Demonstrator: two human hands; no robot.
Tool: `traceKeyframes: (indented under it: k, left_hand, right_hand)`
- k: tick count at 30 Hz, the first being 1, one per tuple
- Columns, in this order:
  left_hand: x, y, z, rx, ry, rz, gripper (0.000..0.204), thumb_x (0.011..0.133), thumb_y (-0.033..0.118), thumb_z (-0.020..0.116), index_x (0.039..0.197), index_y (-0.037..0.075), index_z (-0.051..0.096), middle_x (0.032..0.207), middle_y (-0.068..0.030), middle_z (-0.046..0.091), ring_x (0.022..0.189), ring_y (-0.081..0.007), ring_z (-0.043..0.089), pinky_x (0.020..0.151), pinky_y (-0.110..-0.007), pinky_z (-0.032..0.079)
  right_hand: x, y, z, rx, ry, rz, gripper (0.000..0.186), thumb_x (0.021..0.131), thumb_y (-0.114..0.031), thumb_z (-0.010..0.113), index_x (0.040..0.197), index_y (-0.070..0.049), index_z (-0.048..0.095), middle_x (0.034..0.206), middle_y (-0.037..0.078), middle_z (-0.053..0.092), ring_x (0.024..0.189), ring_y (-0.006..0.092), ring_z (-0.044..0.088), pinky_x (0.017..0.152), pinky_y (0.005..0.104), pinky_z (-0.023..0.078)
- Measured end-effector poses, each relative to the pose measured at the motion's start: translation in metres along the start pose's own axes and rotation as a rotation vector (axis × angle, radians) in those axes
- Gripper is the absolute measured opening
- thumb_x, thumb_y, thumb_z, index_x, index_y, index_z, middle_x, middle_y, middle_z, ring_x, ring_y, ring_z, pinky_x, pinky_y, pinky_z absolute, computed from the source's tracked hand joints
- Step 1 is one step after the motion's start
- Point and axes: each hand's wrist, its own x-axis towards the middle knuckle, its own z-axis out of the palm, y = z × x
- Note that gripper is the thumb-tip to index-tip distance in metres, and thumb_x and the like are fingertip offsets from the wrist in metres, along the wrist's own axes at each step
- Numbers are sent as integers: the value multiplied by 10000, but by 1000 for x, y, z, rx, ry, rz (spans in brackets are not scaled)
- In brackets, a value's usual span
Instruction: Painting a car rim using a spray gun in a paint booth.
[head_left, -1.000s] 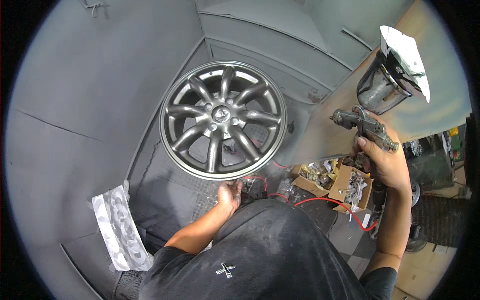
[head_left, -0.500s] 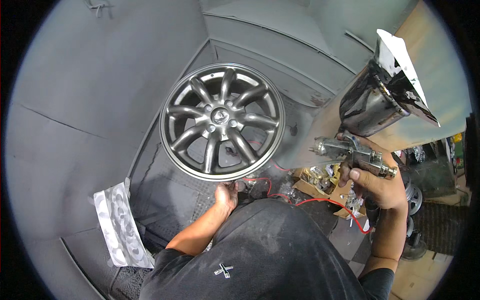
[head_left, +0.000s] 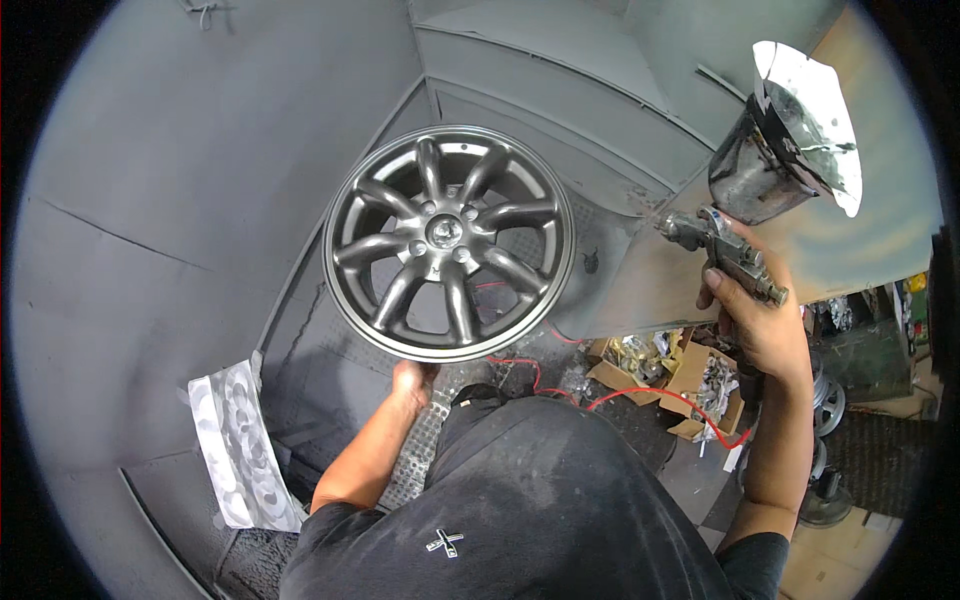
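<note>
A silver multi-spoke wheel [head_left: 444, 232] lies face up in front of me. My left hand [head_left: 410, 382] reaches beneath its near rim, touching or very near it; its fingers are hidden. My right hand [head_left: 760, 322] grips a metal spray gun [head_left: 738, 262], raised to the right of the wheel. A paint-smeared metal cup [head_left: 755, 160] sits on top of the gun, with a crumpled white and dark liner sticking out above its mouth. A red hose [head_left: 680, 398] runs toward my right hand.
Grey booth walls [head_left: 160, 160] surround the wheel. A patterned white sheet [head_left: 240, 445] stands at lower left. A beige panel [head_left: 860, 240] is at right. Below it are cardboard boxes [head_left: 695, 385] of scraps, other wheels [head_left: 828, 405] and clutter.
The wheel's spokes have turned, and my left hand has moved left, further under the rim. My right hand and gun dipped half a second ago and are raised again now.
</note>
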Motion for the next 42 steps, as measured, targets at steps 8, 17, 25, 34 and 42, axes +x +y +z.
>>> traceKeyframes:
  k: [8,17,25,34,42]
  left_hand:
    - [23,80,-16,51,48,101,266,1020,290,529,1076,64,656,1007,-85,710,954,-261,691,859,-451,563]
    - [10,36,-15,-387,26,187,400,1041,402,464,1261,107,621,1229,-50,674,1120,-241,637,982,-448,512]
    - [-31,-17,13,-428,91,-22,444,1018,514,430,1196,125,550,1183,-107,545,960,-289,557,835,-501,498]
    - [24,57,-51,-177,4,-3,384,1007,446,454,1158,148,644,1093,-44,661,1007,-239,616,906,-449,499]
    - [21,105,-35,-372,21,284,541,1056,485,375,1372,86,558,1379,-67,601,1284,-259,559,1115,-439,431]
  right_hand:
    - [-27,3,14,30,-40,23,560,878,-131,740,1389,0,553,813,32,652,661,82,596,550,235,464]
    - [-26,-10,45,109,-148,17,524,890,-116,761,1366,14,583,934,28,652,771,90,608,697,237,493]
    - [-17,16,39,54,-9,18,507,925,-66,698,1401,7,538,871,29,643,755,97,614,660,248,498]
    - [-13,10,55,-14,76,-21,527,944,-108,679,1433,-10,508,850,37,663,721,83,612,577,222,479]
    - [-41,-6,49,63,-56,-4,529,885,-100,741,1375,2,569,909,28,642,737,89,604,639,241,486]
